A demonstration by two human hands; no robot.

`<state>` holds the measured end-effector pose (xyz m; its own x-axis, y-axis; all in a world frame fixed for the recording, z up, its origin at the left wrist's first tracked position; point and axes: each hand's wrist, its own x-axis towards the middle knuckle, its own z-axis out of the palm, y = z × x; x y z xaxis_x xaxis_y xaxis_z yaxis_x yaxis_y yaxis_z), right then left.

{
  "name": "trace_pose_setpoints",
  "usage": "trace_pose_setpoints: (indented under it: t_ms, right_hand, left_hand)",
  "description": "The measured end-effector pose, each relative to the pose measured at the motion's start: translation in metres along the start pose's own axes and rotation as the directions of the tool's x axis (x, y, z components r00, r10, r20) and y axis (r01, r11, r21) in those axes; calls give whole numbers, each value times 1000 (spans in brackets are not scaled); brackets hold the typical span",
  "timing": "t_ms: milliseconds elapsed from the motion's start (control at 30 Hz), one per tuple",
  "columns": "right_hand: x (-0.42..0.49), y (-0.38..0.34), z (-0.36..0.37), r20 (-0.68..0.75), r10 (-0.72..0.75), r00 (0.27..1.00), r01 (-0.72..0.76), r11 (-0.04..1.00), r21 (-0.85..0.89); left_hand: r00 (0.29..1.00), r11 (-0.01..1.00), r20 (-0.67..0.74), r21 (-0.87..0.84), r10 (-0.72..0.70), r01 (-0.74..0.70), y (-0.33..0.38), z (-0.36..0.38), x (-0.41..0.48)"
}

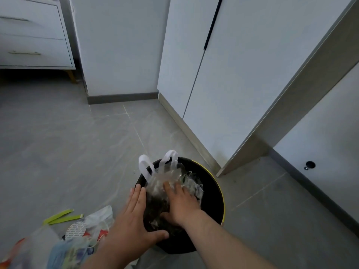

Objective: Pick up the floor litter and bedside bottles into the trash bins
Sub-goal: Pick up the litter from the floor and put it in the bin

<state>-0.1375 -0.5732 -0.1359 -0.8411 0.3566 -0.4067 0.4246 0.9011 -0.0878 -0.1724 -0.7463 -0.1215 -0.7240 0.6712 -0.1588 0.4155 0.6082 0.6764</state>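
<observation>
A: Where was the bin?
B: The black trash bin (215, 191) with the yellow rim stood on the grey floor (68, 152).
A: What was in it?
B: A clear plastic bag (167, 177) lay crumpled inside, and its two white handles (143, 166) stuck up over the far left part of the rim.
A: And the hands?
B: The right hand (181, 204) lay palm down on the bag inside the bin, with its fingers straight and spread apart, gripping nothing. The left hand (132, 220) rested on the near left side of the bin. Its fingers were straight and close together along the rim, and the thumb stretched across the near edge. It wasn't clamped on anything either.
A: Any litter outside?
B: Yes, to the near left of the bin. Two green strips (62, 217) lay on the floor, with a crumpled white bag (101, 216) just beside them, closer to the bin. A heap of colourful wrappers (77, 249) sat further from the bin. I couldn't tell whether the heap touched the bin, because the left forearm covered that spot.
A: Behind the bin?
B: White cupboard doors (233, 74) rose beyond it to the right, and a white chest of drawers (33, 35) stood well away, far left.
</observation>
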Motion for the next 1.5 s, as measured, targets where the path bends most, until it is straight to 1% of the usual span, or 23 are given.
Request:
trace_pose_setpoints:
  t_ms: [133, 267, 367, 467, 567, 600, 667, 700, 733, 833, 933, 1033, 1133, 1167, 1267, 1300, 1367, 1433, 1500]
  right_hand:
    - [14, 1, 9, 161, 76, 984, -70, 997, -40]
    - [22, 9, 21, 299, 120, 947, -114, 993, -35]
    - [27, 13, 31, 369, 158, 916, -142, 987, -69]
    - [33, 16, 45, 451, 214, 867, -176, 976, -125]
    - [39, 21, 57, 522, 271, 809, -262, 961, -93]
    - [40, 23, 59, 528, 269, 806, -264, 961, -87]
    - [39, 24, 56, 531, 236, 814, -217, 971, -99]
    - [36, 22, 50, 525, 205, 826, -180, 979, -99]
    - [35, 21, 44, 491, 172, 854, -150, 985, -84]
    - [24, 18, 24, 295, 80, 952, -90, 996, 22]
    - [7, 16, -9, 94, 55, 994, -60, 997, 50]
    - [-12, 4, -47, -49, -3, 999, 9, 992, 126]
    - [-32, -30, -76, -170, -65, 983, 105, 965, 238]
    - [-38, -46, -81, -210, -91, 973, 148, 951, 271]
    - [-54, -99, -81, -304, -140, 942, 249, 901, 357]
    - [-57, -116, -75, -319, -160, 934, 277, 888, 366]
    - [-61, -149, -57, -292, -228, 929, 330, 868, 372]
    - [-63, -174, -35, -223, -294, 929, 359, 859, 365]
    - [-59, -191, -10, -119, -313, 942, 335, 873, 354]
  left_hand:
    - [1000, 1000, -17, -17, 12, -12, -2, 0, -1]
    - [999, 1000, -31, -8, 25, -25, -3, 0, -1]
    - [998, 999, -44, 9, 34, -34, -4, 1, 0]
    - [997, 999, -61, 3, 42, -42, -6, 3, 0]
    - [996, 999, -75, 0, 49, -49, -6, 4, 1]
    - [996, 999, -73, 2, 51, -51, -6, 4, 0]
    - [996, 999, -75, 6, 51, -51, -7, 5, 0]
    - [996, 999, -76, 10, 51, -50, -7, 5, 0]
    - [996, 999, -77, 16, 52, -51, -7, 5, 0]
    - [997, 999, -70, 25, 45, -44, -6, 5, 0]
    - [995, 997, -67, 0, 73, -73, -8, -2, -6]
    - [991, 996, -112, -35, 77, -82, -18, -24, -25]
    - [975, 997, -217, -40, 51, -61, -39, -54, -56]
    - [967, 998, -254, -43, 24, -36, -48, -63, -66]
    - [947, 988, -283, -29, -151, 149, -90, -84, -99]
    - [930, 978, -304, -48, -206, 201, -106, -88, -108]
    - [883, 942, -328, -114, -336, 316, -135, -94, -128]
    - [834, 898, -334, -185, -439, 399, -153, -95, -147]
    - [780, 847, -332, -236, -531, 476, -169, -94, -163]
